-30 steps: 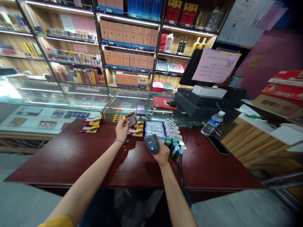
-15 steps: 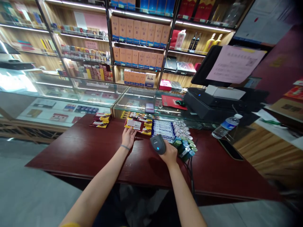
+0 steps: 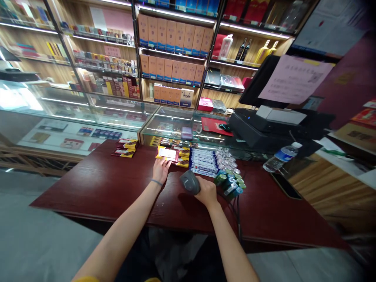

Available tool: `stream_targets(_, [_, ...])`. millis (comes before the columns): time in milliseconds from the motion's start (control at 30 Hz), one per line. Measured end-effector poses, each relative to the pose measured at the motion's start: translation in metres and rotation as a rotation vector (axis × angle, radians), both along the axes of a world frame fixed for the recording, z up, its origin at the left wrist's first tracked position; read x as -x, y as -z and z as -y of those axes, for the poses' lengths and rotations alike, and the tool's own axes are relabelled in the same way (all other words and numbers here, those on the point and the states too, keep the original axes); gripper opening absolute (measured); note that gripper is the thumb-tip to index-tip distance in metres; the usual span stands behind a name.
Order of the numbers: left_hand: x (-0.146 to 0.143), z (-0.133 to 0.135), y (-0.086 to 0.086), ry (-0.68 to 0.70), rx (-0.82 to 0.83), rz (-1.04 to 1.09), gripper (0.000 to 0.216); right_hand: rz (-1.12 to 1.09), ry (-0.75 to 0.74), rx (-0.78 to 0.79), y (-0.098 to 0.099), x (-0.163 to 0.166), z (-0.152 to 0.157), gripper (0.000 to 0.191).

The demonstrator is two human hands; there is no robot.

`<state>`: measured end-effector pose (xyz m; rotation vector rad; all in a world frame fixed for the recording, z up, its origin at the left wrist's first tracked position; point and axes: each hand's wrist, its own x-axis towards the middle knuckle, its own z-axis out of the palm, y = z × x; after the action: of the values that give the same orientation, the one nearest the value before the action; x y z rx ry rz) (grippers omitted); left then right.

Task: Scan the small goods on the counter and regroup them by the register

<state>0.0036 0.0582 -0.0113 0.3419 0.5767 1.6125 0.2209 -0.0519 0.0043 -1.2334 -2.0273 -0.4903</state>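
Note:
My left hand (image 3: pixel 161 170) grips the near edge of a maroon and yellow chocolate packet (image 3: pixel 167 153), tilted so its white label faces up. More packets of the same kind (image 3: pixel 184 156) lie just right of it, and a small stack of them (image 3: pixel 125 149) sits to the left. In my right hand (image 3: pixel 207 190) is a dark grey barcode scanner (image 3: pixel 189 182), its head pointed toward the packet. Behind the scanner are blue and white wrapped sticks (image 3: pixel 203 161), pinkish round-ended rolls (image 3: pixel 226 159) and green and blue rolls (image 3: pixel 230 183).
A water bottle (image 3: pixel 282 157) and a phone (image 3: pixel 285 185) lie toward the right of the dark red table (image 3: pixel 117 188). Black checkout equipment (image 3: pixel 258 127) stands on the glass counter behind. A cable (image 3: pixel 237 219) hangs over the front edge.
The scanner has moved slightly left, toward the packet, and its blue light no longer shows. A bright glow now falls on the packet's label. My left hand keeps its hold.

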Motion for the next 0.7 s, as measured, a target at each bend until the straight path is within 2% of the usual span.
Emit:
stream_targets(200, [0.0,-0.001,0.001,-0.014,-0.003,0.025,0.018,-0.005,0.026,-0.015,0.004,-0.005,-0.001,0.039])
stream_targets(400, [0.001,-0.001,-0.002,-0.026,-0.007,-0.043,0.021,-0.035,0.051,-0.079,0.007,-0.012,-0.002,0.04])
stream_targets(500, [0.009,-0.003,-0.01,-0.062,-0.024,-0.117,0.023,-0.061,0.061,-0.098,0.006,-0.014,-0.001,0.04])
stream_targets(600, [0.027,-0.009,-0.026,-0.158,-0.065,-0.218,0.025,-0.09,0.06,-0.13,0.006,-0.015,0.0,0.038])
stream_targets(700, [0.061,-0.016,-0.042,-0.316,-0.162,-0.476,0.029,-0.101,0.078,-0.161,0.007,-0.016,0.0,0.038])
